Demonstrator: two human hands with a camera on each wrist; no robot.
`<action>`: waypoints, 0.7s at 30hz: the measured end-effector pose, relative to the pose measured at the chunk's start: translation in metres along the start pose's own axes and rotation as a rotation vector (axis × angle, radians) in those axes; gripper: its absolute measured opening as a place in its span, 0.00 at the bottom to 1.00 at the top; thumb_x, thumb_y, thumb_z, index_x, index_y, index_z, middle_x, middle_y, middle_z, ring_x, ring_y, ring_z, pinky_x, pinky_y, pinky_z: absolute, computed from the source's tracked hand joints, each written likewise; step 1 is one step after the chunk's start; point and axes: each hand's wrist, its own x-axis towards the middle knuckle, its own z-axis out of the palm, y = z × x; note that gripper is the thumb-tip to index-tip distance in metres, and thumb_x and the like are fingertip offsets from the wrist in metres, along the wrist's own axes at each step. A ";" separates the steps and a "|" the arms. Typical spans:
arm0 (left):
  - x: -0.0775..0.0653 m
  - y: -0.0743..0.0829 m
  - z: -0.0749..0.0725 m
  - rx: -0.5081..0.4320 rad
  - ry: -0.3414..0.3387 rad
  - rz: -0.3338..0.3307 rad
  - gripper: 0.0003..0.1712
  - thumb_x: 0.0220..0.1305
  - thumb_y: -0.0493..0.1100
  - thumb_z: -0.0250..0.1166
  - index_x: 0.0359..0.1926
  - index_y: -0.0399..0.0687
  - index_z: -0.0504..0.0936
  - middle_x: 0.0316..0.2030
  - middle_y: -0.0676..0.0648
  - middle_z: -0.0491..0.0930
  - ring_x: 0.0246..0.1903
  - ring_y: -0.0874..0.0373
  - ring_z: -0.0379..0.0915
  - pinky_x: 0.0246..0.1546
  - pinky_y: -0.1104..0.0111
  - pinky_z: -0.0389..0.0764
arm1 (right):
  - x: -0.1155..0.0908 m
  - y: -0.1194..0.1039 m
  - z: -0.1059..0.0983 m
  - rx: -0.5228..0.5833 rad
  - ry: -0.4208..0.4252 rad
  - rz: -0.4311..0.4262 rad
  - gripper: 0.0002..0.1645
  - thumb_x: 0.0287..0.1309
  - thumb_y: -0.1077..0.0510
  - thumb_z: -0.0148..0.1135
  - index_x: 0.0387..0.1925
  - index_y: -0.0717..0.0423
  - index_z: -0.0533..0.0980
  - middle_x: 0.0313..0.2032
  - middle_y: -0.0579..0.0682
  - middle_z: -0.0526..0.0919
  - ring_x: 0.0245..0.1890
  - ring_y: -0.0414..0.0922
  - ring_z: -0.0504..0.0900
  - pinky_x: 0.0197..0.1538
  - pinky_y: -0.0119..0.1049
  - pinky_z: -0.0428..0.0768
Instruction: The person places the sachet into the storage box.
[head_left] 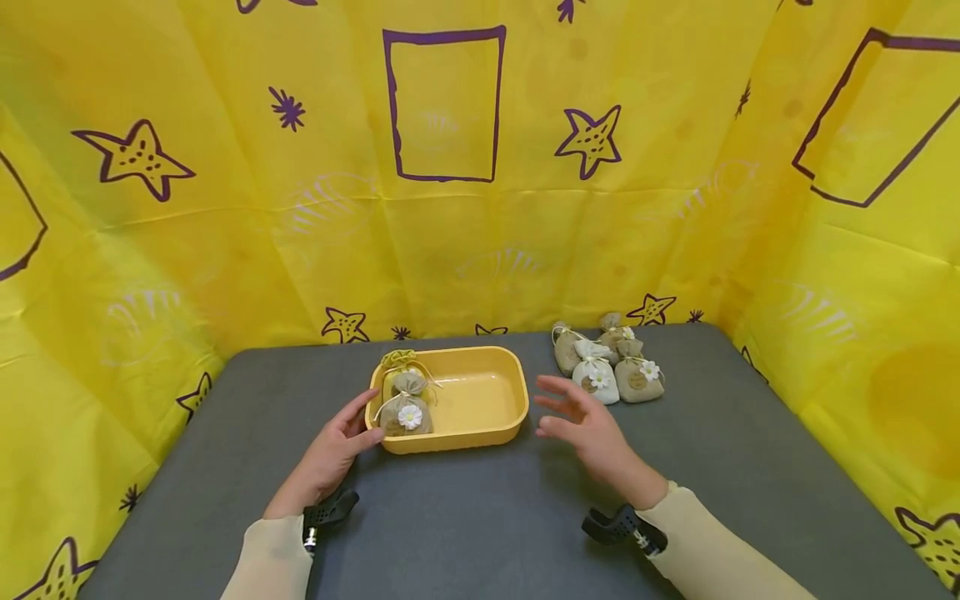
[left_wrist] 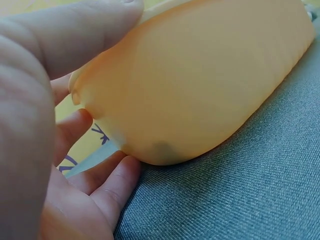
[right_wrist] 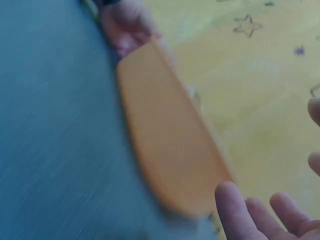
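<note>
Plainly, your pale yellow tray (head_left: 480,404) is a smooth, rounded-cornered rectangle with a raised rim, sitting on the grey table (head_left: 465,517) in front of you, with its long side towards you. Two small tied pouches are bunched at its left end: a grey-beige pouch (head_left: 394,419) nearest you, bearing a white flower (head_left: 410,417), and just behind it a yellow-green pouch (head_left: 399,360), partly hidden, its neck gathered up at the rim; the rest of the tray floor is bare and a little glossy. Your left hand (head_left: 330,454) grips that left end, thumb along the rim at the near corner and fingers reaching round the outer wall, so it is closed only as far as the tray's end allows. Your right hand (head_left: 596,433) is wide open, its fingers spread and slightly bent, holding nothing; the head view puts its fingertips just beside the tray's right end, and from the blurred right wrist view you cannot tell whether any of them touches it. Beyond that hand, four more pouches huddle on the table, among them a white pouch (head_left: 592,386) and a tan pouch (head_left: 636,383), each with a flower
</note>
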 end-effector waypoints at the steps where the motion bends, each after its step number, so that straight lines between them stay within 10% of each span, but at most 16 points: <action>1: 0.001 0.000 0.000 -0.002 0.000 0.000 0.44 0.69 0.43 0.66 0.78 0.47 0.53 0.77 0.41 0.43 0.75 0.47 0.40 0.62 0.71 0.61 | -0.008 0.003 -0.009 0.031 0.003 0.018 0.34 0.63 0.69 0.63 0.69 0.65 0.64 0.67 0.56 0.68 0.65 0.64 0.66 0.49 0.50 0.82; 21: 0.003 -0.002 0.003 -0.076 -0.017 0.040 0.43 0.69 0.37 0.64 0.78 0.44 0.51 0.77 0.41 0.42 0.75 0.48 0.37 0.58 0.80 0.62 | -0.095 0.014 -0.171 0.239 0.225 0.122 0.24 0.77 0.66 0.43 0.67 0.47 0.66 0.62 0.46 0.61 0.57 0.42 0.75 0.52 0.45 0.81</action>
